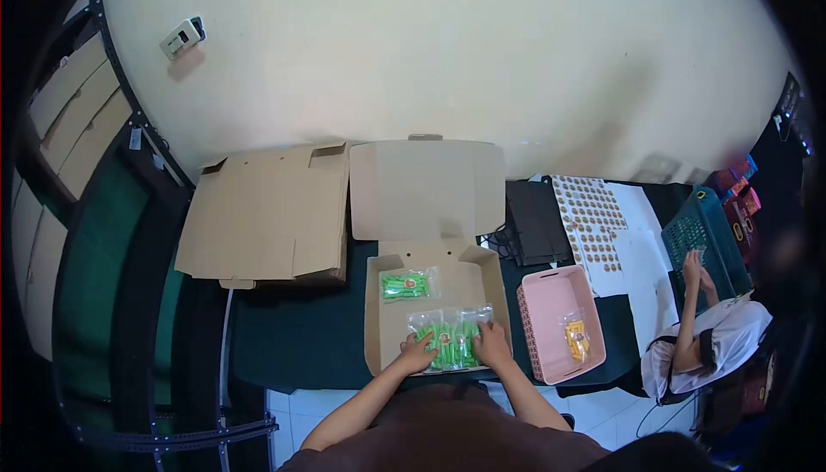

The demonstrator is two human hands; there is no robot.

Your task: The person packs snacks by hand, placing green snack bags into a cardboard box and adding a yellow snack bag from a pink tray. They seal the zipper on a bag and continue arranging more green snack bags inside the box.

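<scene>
An open cardboard box (pixel 374 334) stands in front of me with its lid (pixel 428 190) raised against the wall. Clear packets of green sticks (pixel 446 345) lie side by side along its near edge. My left hand (pixel 417 354) rests at the left end of this row, fingers spread on the packets. At the right end, my right hand (pixel 491 345) touches the row with its fingers over the packet's edge. Another green packet (pixel 404 285) lies flat by itself in the box's upper left.
Right of the box is a pink basket (pixel 539 321) holding a yellow packet (pixel 576 338). Flattened cardboard boxes (pixel 262 214) are stacked at left. Sticker sheets (pixel 592 222) and a green basket (pixel 701 235) lie further right, beside another person (pixel 714 343).
</scene>
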